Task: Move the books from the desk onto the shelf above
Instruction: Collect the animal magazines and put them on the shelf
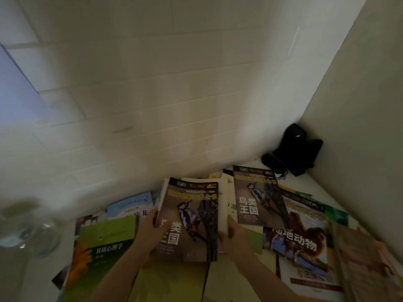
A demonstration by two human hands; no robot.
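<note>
I hold a small stack of books with a brown woodpecker cover (192,219) on top, lifted a little above the desk. My left hand (150,229) grips its left edge, thumb on the cover. My right hand (233,236) grips the right edge. A second copy of the woodpecker book (257,197) lies flat to the right. A camel-cover animal book (305,238) lies further right, and a green sunflower book (102,247) lies to the left. A pale blue book (130,205) lies behind the green one. No shelf is in view.
A white tiled wall (152,94) rises behind the desk and a plain side wall (359,127) closes the right. A black device (292,149) sits in the back right corner. A clear glass object (28,232) stands blurred at the left. More books (366,258) lie at the far right.
</note>
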